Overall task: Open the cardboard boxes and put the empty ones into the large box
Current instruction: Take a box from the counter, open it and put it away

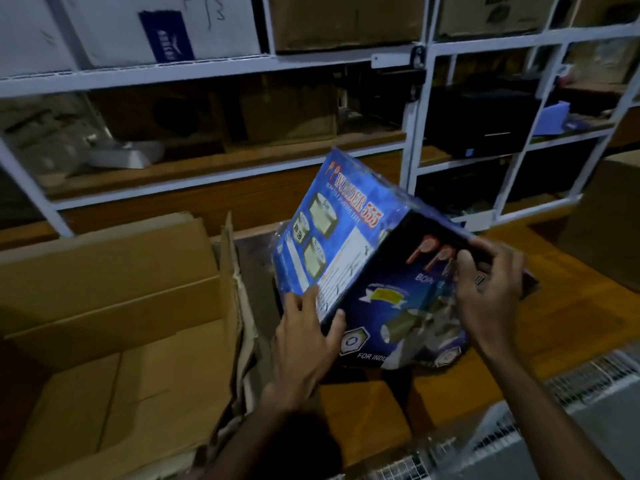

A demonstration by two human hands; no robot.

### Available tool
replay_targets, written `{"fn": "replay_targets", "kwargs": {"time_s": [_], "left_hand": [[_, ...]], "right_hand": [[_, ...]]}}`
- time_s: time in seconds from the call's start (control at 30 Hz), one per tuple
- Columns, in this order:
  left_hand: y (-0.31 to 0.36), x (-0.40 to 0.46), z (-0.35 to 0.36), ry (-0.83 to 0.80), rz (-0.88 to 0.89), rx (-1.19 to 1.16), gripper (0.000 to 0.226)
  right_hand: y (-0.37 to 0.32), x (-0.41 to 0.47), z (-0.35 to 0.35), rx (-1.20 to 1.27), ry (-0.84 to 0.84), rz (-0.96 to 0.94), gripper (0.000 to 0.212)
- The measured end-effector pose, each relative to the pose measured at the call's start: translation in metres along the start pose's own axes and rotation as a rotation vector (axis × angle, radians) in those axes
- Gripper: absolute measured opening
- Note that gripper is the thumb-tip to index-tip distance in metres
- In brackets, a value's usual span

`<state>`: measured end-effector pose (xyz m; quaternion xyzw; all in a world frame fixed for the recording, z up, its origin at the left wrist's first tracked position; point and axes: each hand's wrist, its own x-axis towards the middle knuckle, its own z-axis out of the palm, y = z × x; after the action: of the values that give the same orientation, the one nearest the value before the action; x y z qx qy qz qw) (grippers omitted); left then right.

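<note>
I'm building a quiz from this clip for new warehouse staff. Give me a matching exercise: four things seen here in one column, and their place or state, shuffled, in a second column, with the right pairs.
Things:
1. blue printed box
2. large cardboard box
3. left hand
4. right hand

Places or states:
A. open, flaps up, at the left
B. tilted, held between both hands
C. fingers on the dark face at the box's upper right
D. holds the box's lower near corner

Pairs: 1-B, 2-A, 3-D, 4-C
</note>
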<state>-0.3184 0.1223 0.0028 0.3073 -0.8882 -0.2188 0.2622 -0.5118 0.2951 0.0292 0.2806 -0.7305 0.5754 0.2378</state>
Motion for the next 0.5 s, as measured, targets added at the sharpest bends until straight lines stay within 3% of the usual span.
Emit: {"fn": "replay_targets", "kwargs": {"time_s": [0.17,0.37,0.5], "left_hand": [[0.01,0.006,-0.018,-0.31,-0.199,-0.072,0.11],[0.034,0.019,-0.024,-0.178,-0.154,-0.196,0.111],[0.044,0.023,-0.018,-0.191,-0.223,-0.327,0.111]], "right_hand": [[-0.012,0.003,-0.004,-0.036,-0.029,-0.113,0.031],[-0.012,0.011,-0.013,-0.036,-0.235,-0.056,0.032],[0.003,0.03,-0.007,-0.096,-0.377,-0.077,0.03]]}}
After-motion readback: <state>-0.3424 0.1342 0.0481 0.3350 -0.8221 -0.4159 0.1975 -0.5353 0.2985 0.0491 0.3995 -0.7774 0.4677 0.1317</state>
